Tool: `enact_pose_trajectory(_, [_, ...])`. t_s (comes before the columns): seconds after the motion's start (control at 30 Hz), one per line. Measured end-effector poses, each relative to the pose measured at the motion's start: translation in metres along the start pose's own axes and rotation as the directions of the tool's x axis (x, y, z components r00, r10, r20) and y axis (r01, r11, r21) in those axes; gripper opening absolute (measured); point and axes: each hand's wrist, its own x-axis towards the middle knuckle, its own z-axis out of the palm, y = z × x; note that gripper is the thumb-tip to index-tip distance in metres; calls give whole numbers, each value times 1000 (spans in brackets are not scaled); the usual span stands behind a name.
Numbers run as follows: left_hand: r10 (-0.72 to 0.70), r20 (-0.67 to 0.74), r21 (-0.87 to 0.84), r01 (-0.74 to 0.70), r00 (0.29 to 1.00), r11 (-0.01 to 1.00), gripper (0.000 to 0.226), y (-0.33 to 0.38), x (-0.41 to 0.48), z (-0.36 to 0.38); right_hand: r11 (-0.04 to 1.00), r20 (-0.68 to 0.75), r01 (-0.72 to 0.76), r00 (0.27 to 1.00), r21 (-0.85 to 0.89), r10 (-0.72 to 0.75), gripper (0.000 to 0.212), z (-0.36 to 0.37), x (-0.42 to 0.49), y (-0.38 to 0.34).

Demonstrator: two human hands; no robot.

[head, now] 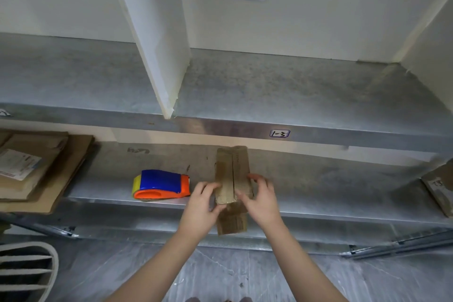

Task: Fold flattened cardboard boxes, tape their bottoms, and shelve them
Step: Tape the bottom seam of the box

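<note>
Folding is judged done: the box at centre frame is gripped by the left hand and right hand, and the dispenser just left must be fetched next.

Lower shelf, as I log it left to right: flattened cardboard stack, tape dispenser, box at the front edge, cardboard piece far right. Upper shelf above carries a divider.
</note>
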Motion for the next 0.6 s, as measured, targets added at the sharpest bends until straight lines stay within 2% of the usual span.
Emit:
enact_pose_trajectory(0.07, [60, -51, 43, -58, 997, 997, 47, -5, 8, -2, 997, 36, 78, 996, 2, -78, 62, 3, 0, -6])
enact_pose_trajectory(0.13, [51, -33, 94, -47, 998, 994, 44, -10, 18, -6, 990, 91, 135, 987, -31, -132, 62, 8, 2, -8])
enact_pose_trajectory(0.27, [104, 174, 230, -143, 979, 963, 50, -14, 28, -27, 986, 78, 140, 988, -93, -133, 55, 13, 6, -11])
enact_pose_trajectory(0.4, [210, 230, 480, -299, 950, 825, 47, -25, 25, -64, 959, 2, 180, 983, -220, -184, 54, 11, -9, -10])
enact_pose_trajectory(0.5, [285, 254, 608, -381, 924, 697, 39, -38, 17, -97, 866, -56, 334, 923, -372, -380, 42, 7, -26, -10])
enact_pose_trajectory(0.6, [317, 274, 677, -416, 908, 607, 39, -50, 8, -126, 763, 18, 473, 854, -441, -519, 42, 19, -36, -26])
